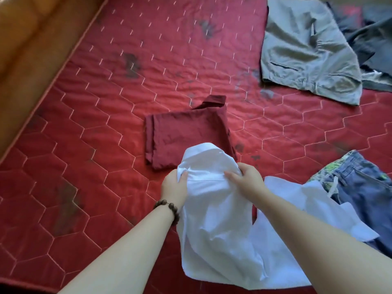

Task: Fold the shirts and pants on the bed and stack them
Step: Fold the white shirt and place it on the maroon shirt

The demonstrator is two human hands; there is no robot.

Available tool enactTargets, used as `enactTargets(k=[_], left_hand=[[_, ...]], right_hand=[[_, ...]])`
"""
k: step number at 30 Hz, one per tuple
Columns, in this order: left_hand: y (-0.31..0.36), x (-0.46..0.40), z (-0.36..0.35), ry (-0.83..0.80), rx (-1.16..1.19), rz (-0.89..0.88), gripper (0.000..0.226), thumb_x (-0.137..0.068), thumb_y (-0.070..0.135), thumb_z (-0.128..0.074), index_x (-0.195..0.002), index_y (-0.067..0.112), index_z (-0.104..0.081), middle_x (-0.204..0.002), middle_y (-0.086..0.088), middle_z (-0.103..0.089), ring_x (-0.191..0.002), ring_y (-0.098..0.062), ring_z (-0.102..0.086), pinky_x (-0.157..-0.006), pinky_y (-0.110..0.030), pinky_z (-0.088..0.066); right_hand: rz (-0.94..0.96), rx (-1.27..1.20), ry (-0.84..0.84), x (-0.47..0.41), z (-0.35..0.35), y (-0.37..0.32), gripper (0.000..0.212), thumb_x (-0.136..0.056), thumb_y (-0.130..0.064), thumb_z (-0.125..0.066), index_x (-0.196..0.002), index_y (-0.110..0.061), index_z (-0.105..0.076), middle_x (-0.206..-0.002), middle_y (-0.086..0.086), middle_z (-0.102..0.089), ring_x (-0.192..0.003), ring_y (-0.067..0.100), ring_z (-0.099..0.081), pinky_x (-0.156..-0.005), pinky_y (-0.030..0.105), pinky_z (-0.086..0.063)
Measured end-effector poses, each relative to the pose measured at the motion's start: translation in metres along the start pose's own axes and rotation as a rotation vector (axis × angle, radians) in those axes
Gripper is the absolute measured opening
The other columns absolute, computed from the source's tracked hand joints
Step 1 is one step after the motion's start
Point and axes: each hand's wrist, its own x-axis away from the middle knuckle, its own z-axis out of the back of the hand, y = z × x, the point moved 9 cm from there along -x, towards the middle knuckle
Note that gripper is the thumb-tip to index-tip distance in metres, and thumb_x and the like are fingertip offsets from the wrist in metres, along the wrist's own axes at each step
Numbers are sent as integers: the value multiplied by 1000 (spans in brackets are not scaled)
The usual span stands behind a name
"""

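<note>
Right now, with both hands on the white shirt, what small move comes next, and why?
Probably lay the white shirt flat on the bare mattress and smooth it. Both the left hand and right hand grip it near the collar, and it hangs bunched and unfolded, while the maroon shirt already lies folded just beyond it.

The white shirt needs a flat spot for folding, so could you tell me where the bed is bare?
Bare mattress lies left of the folded maroon shirt, and between it and the grey pants. The right side is crowded by the jeans.
</note>
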Motion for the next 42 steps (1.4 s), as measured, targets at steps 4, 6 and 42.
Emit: enactTargets(k=[4, 6, 42], left_hand=[[124, 15, 48, 46, 112, -142, 22, -95, 18, -51, -79, 6, -59, -72, 0, -57, -68, -16, -48, -59, -24, -34], [203, 29, 78, 60, 158, -218, 25, -95, 18, -51, -72, 11, -55, -65, 5, -54, -60, -10, -46, -52, -17, -35], [649, 246, 236, 53, 101, -1197, 28, -96, 38, -50, -92, 23, -73, -74, 22, -67, -70, 5, -62, -65, -16, -50]], right_hand=[[192, 0, 78, 24, 88, -108, 30, -86, -26, -63, -67, -7, -49, -56, -10, -43, -52, 6, -36, -51, 26, -31], [290, 17, 147, 45, 148, -178, 33, -87, -26, -63, -72, -1, -50, -61, -3, -42, -57, 12, -36, -55, 33, -30], [582, -299, 181, 240, 433, -564, 21, -90, -11, -61, -96, 10, -63, -82, 14, -54, -67, 21, -50, -61, 30, -43]])
